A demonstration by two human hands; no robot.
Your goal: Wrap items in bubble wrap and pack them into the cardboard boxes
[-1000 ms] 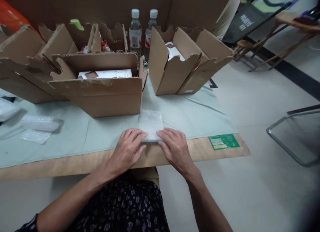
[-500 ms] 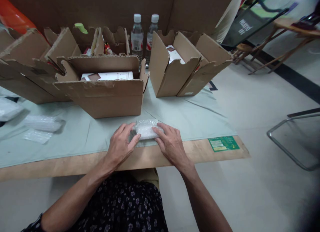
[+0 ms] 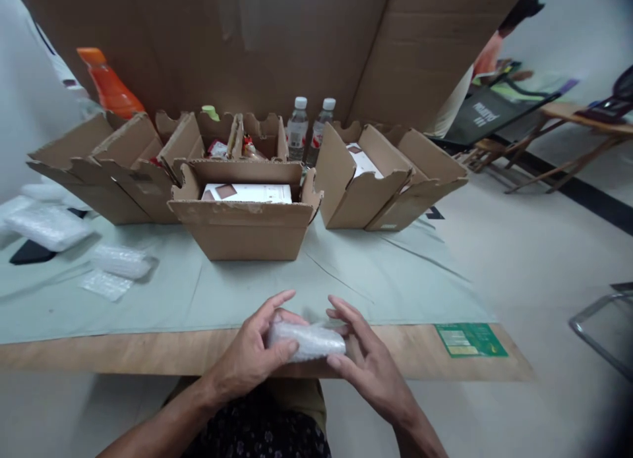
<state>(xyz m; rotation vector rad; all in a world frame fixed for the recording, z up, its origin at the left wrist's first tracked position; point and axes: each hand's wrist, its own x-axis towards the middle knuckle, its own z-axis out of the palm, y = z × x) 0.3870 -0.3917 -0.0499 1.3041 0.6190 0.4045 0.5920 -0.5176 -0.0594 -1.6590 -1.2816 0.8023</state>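
A small bubble-wrapped packet [image 3: 307, 340] is held up over the table's wooden front edge [image 3: 148, 352]. My left hand [image 3: 252, 352] grips its left end with thumb underneath and fingers curled over the top. My right hand [image 3: 366, 359] holds its right end between thumb and fingers. Straight ahead on the pale green cloth [image 3: 222, 286] stands an open cardboard box [image 3: 244, 230] with a white carton [image 3: 247, 193] inside.
More open cardboard boxes stand at the left [image 3: 106, 174] and right [image 3: 380, 181], with two water bottles [image 3: 306, 128] and an orange bottle [image 3: 109, 85] behind. Bubble-wrap packets [image 3: 121, 261] lie at the left. A green sticker [image 3: 469, 339] marks the table's right end. Chairs stand at the right.
Both hands have lifted the bubble-wrapped packet off the cloth and drawn it back toward me, over the table edge. The camera has tilted up, showing more of the back wall.
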